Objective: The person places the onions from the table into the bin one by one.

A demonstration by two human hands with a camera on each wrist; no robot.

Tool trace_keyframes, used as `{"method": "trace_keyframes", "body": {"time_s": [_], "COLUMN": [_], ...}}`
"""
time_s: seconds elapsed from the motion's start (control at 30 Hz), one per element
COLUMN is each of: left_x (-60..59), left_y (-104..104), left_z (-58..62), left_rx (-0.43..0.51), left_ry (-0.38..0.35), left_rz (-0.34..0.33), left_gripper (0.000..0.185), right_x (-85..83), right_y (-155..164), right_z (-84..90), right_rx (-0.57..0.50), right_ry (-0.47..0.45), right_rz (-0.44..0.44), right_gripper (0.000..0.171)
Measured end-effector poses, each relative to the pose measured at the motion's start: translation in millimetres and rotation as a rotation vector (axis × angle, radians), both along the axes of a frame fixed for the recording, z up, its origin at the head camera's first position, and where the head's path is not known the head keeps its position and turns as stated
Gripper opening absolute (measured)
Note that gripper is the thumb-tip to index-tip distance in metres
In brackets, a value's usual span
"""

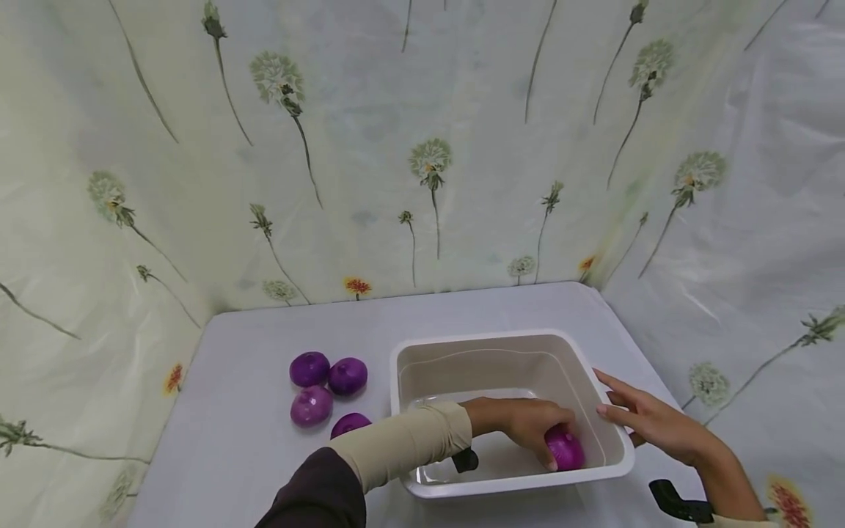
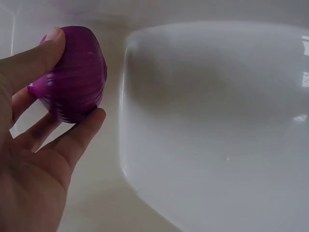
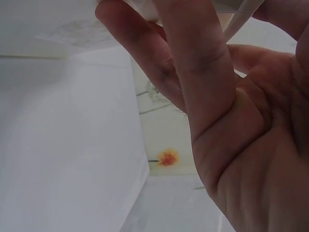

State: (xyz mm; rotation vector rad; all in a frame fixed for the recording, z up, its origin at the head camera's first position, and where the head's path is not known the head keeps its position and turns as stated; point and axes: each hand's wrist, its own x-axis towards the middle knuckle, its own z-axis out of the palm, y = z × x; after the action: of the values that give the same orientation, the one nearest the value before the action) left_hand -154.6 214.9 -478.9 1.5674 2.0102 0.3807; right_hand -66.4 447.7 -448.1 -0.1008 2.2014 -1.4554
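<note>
Inside a white plastic basin (image 1: 511, 485), my left hand (image 1: 531, 425) holds a purple onion (image 1: 564, 449) near the front right corner. In the left wrist view the thumb lies on one side of that onion and the fingers spread around the other. My right hand (image 1: 660, 422) is at the basin's right rim, its thumb over the edge and its other fingers along the outside. The right wrist view shows the fingers (image 3: 203, 63) reaching up to the basin's rim. To the left of the basin, several more purple onions (image 1: 312, 406) lie grouped on the table, one partly hidden by my left sleeve.
A white cloth covers the table (image 1: 251, 469). Behind it and at both sides hangs a pale sheet (image 1: 370, 147) printed with dandelions. Black camera mounts (image 1: 680, 502) sit at the wrists. My left forearm crosses the basin's left wall.
</note>
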Motion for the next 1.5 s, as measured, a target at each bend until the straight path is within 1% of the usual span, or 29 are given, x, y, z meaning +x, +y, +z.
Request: {"method": "trace_keyframes", "body": {"time_s": [0.13,0.27,0.33,0.5,0.8,1.1,1.27,1.43,1.5], "left_x": [-0.7,-0.1,1.0,2.2,1.5,1.4,1.0,2.6,3.7], "left_y": [1,5,7,10,14,13,12,10,9], "left_z": [-4.4,-8.3,-9.4,-9.7,-9.9,-12.0,-15.2,-18.6,-19.5], "left_rx": [-0.001,0.008,0.008,-0.007,-0.046,-0.046,-0.058,-0.071,-0.074], "left_ry": [-0.013,-0.01,0.0,0.008,0.0,0.031,0.035,0.008,0.009], "left_rz": [-0.007,-0.041,-0.059,-0.074,-0.065,-0.066,-0.058,-0.061,-0.064], "left_gripper": [0.055,0.056,0.056,0.058,0.057,0.057,0.057,0.058,0.058], "right_x": [-1.0,-0.1,0.4,0.7,0.1,-1.5,-2.8,-1.2,-0.4], "right_y": [0,-1,-1,0,2,2,2,2,2], "right_z": [0.3,2.4,3.6,5.7,8.4,10.4,7.0,1.9,0.4], "right_rx": [-0.004,-0.011,-0.013,-0.003,-0.016,-0.061,-0.084,-0.081,-0.081], "right_ry": [-0.001,-0.003,-0.004,0.011,0.015,0.015,0.007,-0.019,-0.021], "right_rz": [0.0,-0.003,-0.001,0.008,0.025,0.034,0.038,0.03,0.032], "right_gripper": [0.07,0.07,0.069,0.068,0.068,0.068,0.068,0.068,0.068]}}
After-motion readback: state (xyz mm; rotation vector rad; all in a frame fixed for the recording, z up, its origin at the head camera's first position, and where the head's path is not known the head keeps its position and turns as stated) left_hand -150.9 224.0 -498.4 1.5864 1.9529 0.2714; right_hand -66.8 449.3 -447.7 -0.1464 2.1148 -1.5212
